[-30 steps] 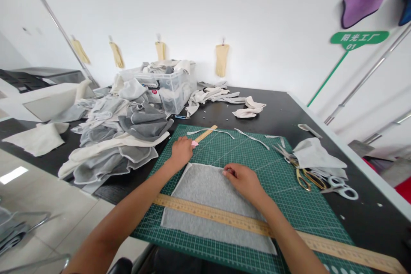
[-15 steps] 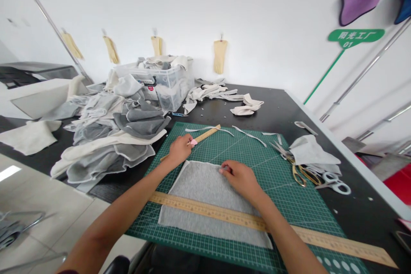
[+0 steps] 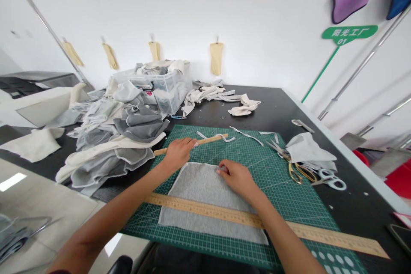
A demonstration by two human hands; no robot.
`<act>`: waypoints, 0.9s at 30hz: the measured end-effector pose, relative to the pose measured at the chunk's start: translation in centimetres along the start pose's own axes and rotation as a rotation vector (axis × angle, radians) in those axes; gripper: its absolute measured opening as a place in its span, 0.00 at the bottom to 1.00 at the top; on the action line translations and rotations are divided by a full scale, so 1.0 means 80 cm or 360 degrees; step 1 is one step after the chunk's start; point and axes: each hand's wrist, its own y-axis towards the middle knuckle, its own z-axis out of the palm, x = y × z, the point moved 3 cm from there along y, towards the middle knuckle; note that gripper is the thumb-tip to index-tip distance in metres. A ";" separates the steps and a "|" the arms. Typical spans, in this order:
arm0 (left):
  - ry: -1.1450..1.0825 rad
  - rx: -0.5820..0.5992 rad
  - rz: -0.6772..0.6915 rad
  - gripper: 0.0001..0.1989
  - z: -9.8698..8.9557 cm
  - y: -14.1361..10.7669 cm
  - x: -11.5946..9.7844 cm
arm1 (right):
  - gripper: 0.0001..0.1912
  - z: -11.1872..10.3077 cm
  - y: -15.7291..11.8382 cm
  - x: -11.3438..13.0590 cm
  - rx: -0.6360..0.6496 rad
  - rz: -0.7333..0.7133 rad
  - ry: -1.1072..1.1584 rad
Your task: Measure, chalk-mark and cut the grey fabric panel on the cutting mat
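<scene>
Here's the left hand (image 3: 181, 153), fingers wrapped round a short wooden ruler (image 3: 212, 139) that slants over the far left part of the green cutting mat (image 3: 276, 184), one end poking out either side of the fist! A narrow pale strip (image 3: 230, 140) curls right by its far end, with another strip (image 3: 247, 135) on the mat to the right. Over to the right hand (image 3: 237, 176): thumb and forefinger curled in close at the far edge of the grey cloth (image 3: 195, 182), though whether they pinch that edge, you can't tell from here. The cloth lies spread on the near part of the mat, and straight across it goes the long wooden ruler (image 3: 208, 211), passing beneath the right forearm and on past the cloth. Out right, gold-handled scissors (image 3: 278, 150) sit up against a pale crumpled cloth (image 3: 306, 150), white-handled scissors (image 3: 325, 181) just beside on the black counter (image 3: 269, 109). And on the left, a great heap of grey and cream fabric (image 3: 112, 137) in front of a packed clear bin (image 3: 173, 90)!
</scene>
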 end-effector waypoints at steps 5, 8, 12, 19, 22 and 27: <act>-0.0456 0.0108 -0.0318 0.14 -0.025 0.003 0.049 | 0.09 0.000 -0.002 -0.001 -0.0005 -0.0007 -0.0022; -0.0679 0.0242 -0.0477 0.17 -0.039 0.003 0.079 | 0.09 0.002 -0.003 -0.003 -0.0021 -0.0047 -0.0009; -0.0697 0.0295 -0.0331 0.15 -0.057 -0.002 0.080 | 0.09 0.005 -0.004 -0.005 -0.0004 -0.0066 0.0033; -0.1255 0.0578 -0.0206 0.17 -0.058 -0.007 0.005 | 0.30 -0.036 -0.017 0.007 -0.0621 -0.0144 -0.0119; -0.1418 0.0708 -0.0106 0.16 -0.056 -0.008 -0.031 | 0.28 -0.054 -0.022 0.007 -0.0505 -0.0392 -0.0183; -0.0940 0.0464 0.0067 0.11 -0.056 -0.020 -0.061 | 0.13 -0.065 -0.031 -0.006 -0.0045 -0.0376 -0.0037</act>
